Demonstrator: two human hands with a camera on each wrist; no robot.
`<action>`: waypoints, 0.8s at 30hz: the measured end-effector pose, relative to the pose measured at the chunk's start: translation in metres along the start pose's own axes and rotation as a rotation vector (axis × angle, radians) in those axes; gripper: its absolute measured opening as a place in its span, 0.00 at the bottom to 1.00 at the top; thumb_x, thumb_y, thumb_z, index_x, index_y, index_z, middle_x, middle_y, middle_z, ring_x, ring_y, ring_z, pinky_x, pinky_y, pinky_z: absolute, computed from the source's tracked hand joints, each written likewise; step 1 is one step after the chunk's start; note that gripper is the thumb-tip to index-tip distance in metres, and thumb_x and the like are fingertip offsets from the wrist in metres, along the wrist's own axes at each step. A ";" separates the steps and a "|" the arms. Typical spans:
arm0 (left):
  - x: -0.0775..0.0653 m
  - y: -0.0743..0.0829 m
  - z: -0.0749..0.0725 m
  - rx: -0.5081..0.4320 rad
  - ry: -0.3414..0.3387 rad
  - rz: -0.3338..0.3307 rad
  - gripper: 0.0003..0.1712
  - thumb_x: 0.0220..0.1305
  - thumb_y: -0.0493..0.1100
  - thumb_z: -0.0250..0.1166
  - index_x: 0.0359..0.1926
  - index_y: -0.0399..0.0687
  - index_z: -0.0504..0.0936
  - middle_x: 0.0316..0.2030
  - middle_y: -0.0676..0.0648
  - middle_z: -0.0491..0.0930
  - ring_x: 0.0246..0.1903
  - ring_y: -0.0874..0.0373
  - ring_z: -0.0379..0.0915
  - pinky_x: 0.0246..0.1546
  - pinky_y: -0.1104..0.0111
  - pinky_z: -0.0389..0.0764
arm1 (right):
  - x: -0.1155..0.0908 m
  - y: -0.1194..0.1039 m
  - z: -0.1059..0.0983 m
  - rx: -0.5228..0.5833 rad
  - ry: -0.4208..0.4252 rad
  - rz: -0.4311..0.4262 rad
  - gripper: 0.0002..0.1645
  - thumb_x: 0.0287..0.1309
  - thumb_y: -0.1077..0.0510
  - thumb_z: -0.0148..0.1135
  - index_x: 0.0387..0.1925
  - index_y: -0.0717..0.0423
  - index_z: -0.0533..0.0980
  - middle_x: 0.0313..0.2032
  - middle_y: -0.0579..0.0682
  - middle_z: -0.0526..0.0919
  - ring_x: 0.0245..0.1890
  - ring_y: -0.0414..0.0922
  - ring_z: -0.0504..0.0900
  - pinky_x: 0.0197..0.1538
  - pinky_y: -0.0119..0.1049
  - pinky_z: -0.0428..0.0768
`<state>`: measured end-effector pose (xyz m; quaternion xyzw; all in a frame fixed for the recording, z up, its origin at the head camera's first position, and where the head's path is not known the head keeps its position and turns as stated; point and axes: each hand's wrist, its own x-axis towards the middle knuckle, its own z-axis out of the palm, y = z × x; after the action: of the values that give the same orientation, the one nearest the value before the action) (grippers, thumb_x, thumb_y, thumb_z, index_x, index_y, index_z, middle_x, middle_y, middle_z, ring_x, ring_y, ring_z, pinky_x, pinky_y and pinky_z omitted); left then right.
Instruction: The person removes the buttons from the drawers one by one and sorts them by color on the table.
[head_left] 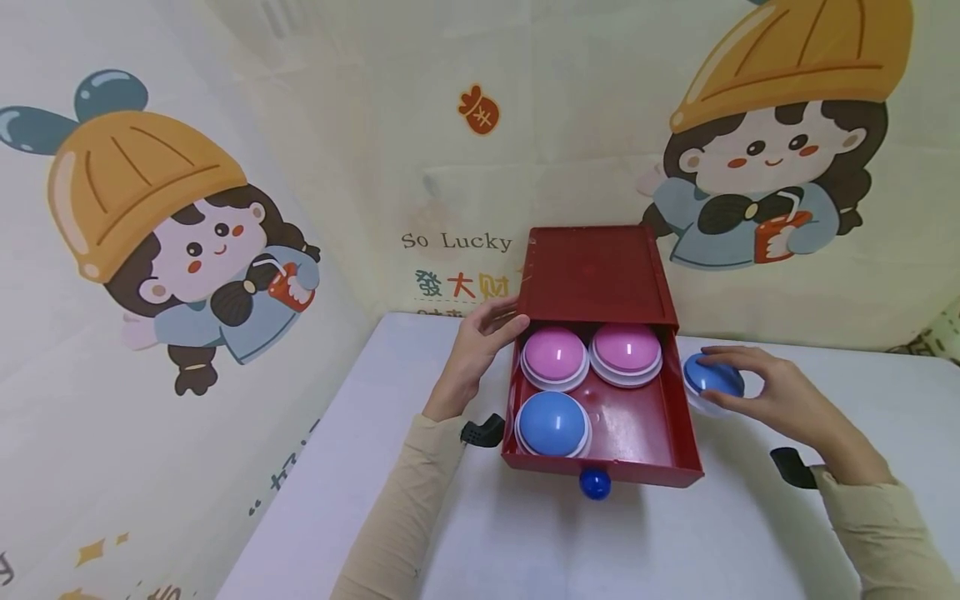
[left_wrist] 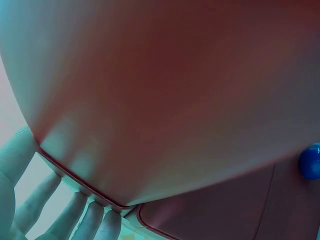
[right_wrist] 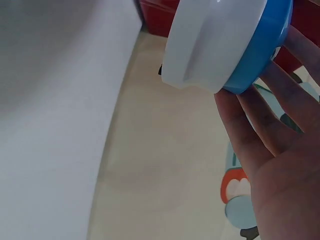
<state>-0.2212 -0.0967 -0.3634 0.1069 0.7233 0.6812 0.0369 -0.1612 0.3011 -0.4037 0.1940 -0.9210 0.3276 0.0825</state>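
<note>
A red box (head_left: 596, 275) has its drawer (head_left: 630, 427) pulled out toward me, with a blue ball knob (head_left: 596, 483) on the front. Inside the drawer, two pink dome buttons (head_left: 555, 354) fill the back half, and a blue dome button (head_left: 552, 423) takes the front left corner. My left hand (head_left: 480, 346) touches the box's left side, its extended fingertips spread along the edge in the left wrist view. Right of the drawer, my right hand (head_left: 787, 396) holds another blue dome button (right_wrist: 260, 47) with a white base, fingertips around its blue cap.
Everything is on a white table (head_left: 750, 533). A cream cloth (head_left: 420, 183) printed with cartoon figures and lettering covers the wall behind it. Drawer walls rise around the buttons, and the upright red part stands over the drawer's back end.
</note>
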 end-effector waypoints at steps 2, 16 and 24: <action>0.000 0.000 0.000 -0.002 0.003 -0.004 0.26 0.64 0.53 0.69 0.62 0.61 0.76 0.59 0.54 0.77 0.61 0.59 0.73 0.65 0.58 0.73 | 0.001 0.003 0.003 0.007 -0.017 0.016 0.35 0.49 0.57 0.78 0.59 0.59 0.76 0.59 0.66 0.75 0.54 0.68 0.73 0.35 0.53 0.87; 0.000 -0.002 0.000 -0.006 0.006 -0.001 0.26 0.64 0.52 0.68 0.62 0.61 0.76 0.60 0.54 0.76 0.61 0.59 0.73 0.65 0.58 0.73 | 0.004 0.021 0.019 0.030 -0.062 0.102 0.35 0.52 0.54 0.76 0.60 0.61 0.74 0.58 0.69 0.75 0.52 0.71 0.75 0.36 0.49 0.88; 0.000 -0.001 0.000 -0.012 -0.002 0.010 0.25 0.65 0.51 0.68 0.62 0.60 0.76 0.60 0.53 0.76 0.61 0.58 0.73 0.65 0.58 0.73 | 0.008 0.025 0.029 0.039 -0.055 0.092 0.32 0.53 0.55 0.75 0.58 0.62 0.76 0.57 0.69 0.77 0.50 0.68 0.77 0.38 0.49 0.88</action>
<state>-0.2216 -0.0963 -0.3644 0.1109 0.7187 0.6855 0.0347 -0.1790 0.2977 -0.4384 0.1617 -0.9243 0.3435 0.0382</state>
